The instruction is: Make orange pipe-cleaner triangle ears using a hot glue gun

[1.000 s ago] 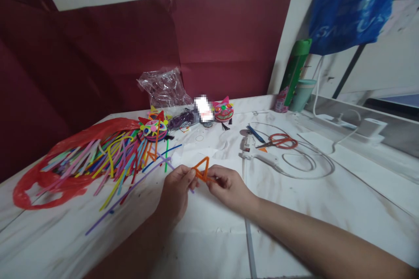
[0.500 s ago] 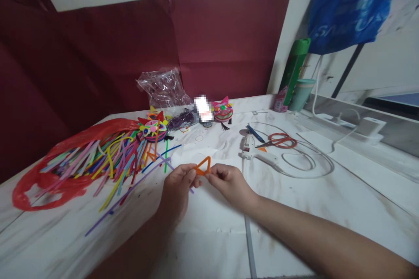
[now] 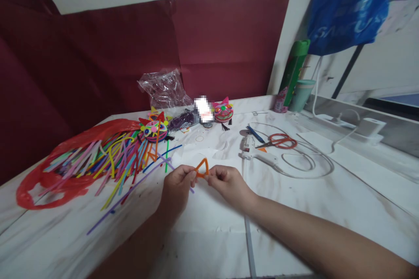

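An orange pipe cleaner (image 3: 206,165), bent into a small triangle, is held up between my two hands above the white table. My left hand (image 3: 178,185) pinches its left corner between thumb and fingers. At the lower right corner, my right hand (image 3: 225,183) grips it with thumb and forefinger. The triangle's peak points upward and stays uncovered. Behind and to the left of my hands, a purple pipe cleaner (image 3: 131,194) lies slanted on the tabletop, with a green one (image 3: 166,157) near it.
A red plastic bag (image 3: 29,196) of many coloured pipe cleaners lies left. Two decorated cat-face crafts (image 3: 154,131) (image 3: 223,112) sit behind. On the right are a white glue gun (image 3: 258,155), its coiled cable, orange-handled scissors (image 3: 283,141) and a blue cutter (image 3: 255,134).
The orange triangle has tilted slightly and shifted a little left in my fingers. Both hands keep nearly the same place, and the view has moved very slightly.
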Available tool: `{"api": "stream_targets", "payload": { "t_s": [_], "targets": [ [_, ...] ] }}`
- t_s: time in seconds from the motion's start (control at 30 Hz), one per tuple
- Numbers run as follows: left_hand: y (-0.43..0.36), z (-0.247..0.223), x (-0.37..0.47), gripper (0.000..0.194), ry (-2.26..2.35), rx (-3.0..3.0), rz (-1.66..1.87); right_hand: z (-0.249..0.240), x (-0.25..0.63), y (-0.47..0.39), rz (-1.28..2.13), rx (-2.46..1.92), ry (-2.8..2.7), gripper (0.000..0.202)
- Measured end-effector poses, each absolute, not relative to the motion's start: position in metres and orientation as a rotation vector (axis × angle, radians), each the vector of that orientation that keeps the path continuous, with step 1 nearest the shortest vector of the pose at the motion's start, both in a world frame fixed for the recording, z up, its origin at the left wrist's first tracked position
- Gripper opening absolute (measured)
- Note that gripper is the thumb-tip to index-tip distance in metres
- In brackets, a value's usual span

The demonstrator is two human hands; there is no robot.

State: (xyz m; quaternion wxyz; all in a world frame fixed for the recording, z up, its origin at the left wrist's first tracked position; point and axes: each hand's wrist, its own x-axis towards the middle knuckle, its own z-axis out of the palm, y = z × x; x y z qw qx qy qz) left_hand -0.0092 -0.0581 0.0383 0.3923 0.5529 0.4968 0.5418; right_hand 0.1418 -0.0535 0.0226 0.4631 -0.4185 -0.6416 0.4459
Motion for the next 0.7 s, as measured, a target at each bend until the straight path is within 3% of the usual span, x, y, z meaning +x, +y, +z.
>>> {"api": "stream_targets", "payload": {
  "t_s": [0.2, 0.37, 0.7],
  "targets": [
    [-0.061, 0.038, -0.007, 0.013, 1.219, 1.323, 1.405, 0.021, 0.142, -0.053, 1.099, -0.987, -1.583, 0.015],
    [-0.056, 0.03, -0.009, 0.029, 1.064, 1.157, 1.442, 0.025, 0.144, -0.049, 1.189, -1.049, -1.479, 0.025],
    [-0.054, 0.023, -0.006, 0.017, 1.111, 1.21, 1.261, 0.027, 0.142, -0.051, 1.391, -0.989, -1.451, 0.021]
  ]
}}
